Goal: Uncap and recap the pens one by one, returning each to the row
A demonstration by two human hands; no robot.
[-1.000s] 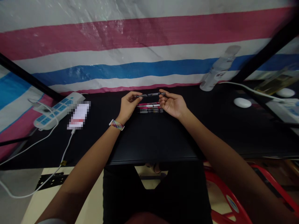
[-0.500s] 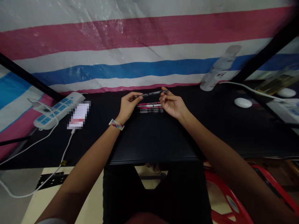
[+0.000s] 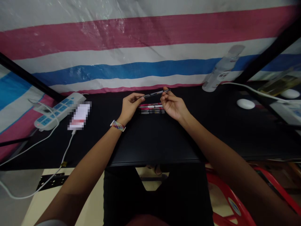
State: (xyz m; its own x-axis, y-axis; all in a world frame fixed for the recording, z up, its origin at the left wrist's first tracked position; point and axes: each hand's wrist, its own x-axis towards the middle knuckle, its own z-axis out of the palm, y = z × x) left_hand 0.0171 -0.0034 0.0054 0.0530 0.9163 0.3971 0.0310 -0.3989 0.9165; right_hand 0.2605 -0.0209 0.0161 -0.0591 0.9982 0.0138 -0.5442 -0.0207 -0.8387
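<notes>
My left hand (image 3: 129,106), with a woven bracelet on the wrist, pinches the dark left end of a slim pen (image 3: 156,93). The fingers of my right hand (image 3: 174,105) are closed on the pen's other end, which sits slightly higher. Its left part looks black and its middle greyish, and the two parts appear to touch or nearly touch. Below it, several pens (image 3: 152,109) with pink, white and dark barrels lie side by side on the black table (image 3: 152,141). My right fingers hide some of their right ends.
At the left are a power strip (image 3: 60,111) and a blurred-out phone (image 3: 80,116) on a white cable. A clear bottle (image 3: 221,72) and a white oval object (image 3: 245,104) stand to the right. Striped sheeting (image 3: 141,69) hangs behind the table.
The pen's right end has risen a little, so the pen tilts slightly more. Both hands keep their hold and have hardly moved.
</notes>
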